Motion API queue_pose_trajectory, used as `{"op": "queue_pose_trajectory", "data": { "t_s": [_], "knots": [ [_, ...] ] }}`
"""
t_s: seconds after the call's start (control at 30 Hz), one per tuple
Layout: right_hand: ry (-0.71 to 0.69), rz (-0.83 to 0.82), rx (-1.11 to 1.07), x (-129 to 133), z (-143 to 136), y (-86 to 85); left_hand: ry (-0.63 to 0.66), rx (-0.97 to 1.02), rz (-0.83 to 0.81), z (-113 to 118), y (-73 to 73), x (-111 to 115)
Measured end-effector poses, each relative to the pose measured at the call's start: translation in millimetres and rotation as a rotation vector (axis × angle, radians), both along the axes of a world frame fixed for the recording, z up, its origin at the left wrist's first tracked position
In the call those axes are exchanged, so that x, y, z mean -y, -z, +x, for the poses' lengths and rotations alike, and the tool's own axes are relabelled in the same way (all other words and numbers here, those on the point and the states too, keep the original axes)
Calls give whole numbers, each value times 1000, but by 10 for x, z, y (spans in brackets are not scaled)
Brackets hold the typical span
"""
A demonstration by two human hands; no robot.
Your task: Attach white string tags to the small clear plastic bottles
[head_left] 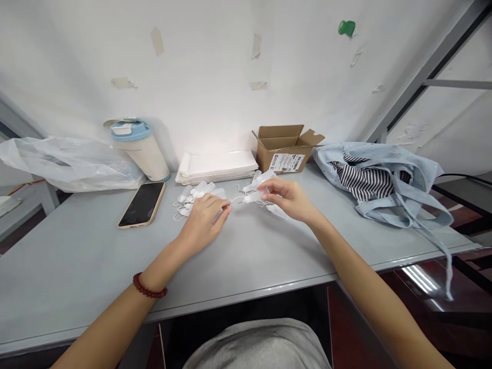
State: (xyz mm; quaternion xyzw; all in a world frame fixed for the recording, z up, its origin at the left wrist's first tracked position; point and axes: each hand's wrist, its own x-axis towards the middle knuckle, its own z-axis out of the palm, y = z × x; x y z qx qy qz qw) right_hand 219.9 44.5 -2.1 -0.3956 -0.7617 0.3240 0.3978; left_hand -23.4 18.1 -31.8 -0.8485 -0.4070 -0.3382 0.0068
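Over the grey table, my right hand (290, 199) pinches the body of a white plastic tag (253, 197) between thumb and fingers. A thin white strap runs from the tag toward my left hand (205, 220), whose thumb and fingertips are closed on its end. Beside and behind my left hand lies a pile of similar white tags (200, 189) with curled straps, partly covered by the hand. Another group of white tags (265, 177) lies under and behind my right hand, partly hidden by it.
At the back stand a stack of white trays (219, 165) and an open cardboard box (282, 154). To the left are a phone (142, 205), a tumbler (140, 151) and a plastic bag (77, 164). A light blue cloth bag (384, 179) lies right, its strap hanging over the table (261, 266) edge.
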Motion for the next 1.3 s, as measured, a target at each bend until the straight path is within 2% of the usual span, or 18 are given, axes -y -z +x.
{"op": "queue_pose_trajectory", "data": {
  "t_s": [0.23, 1.3],
  "knots": [
    [-65, -161, -148, 35, -41, 21, 35, 48, 84, 73, -32, 59],
    [-108, -166, -172, 45, -58, 26, 18, 74, 80, 104, -48, 85]
  ]
}}
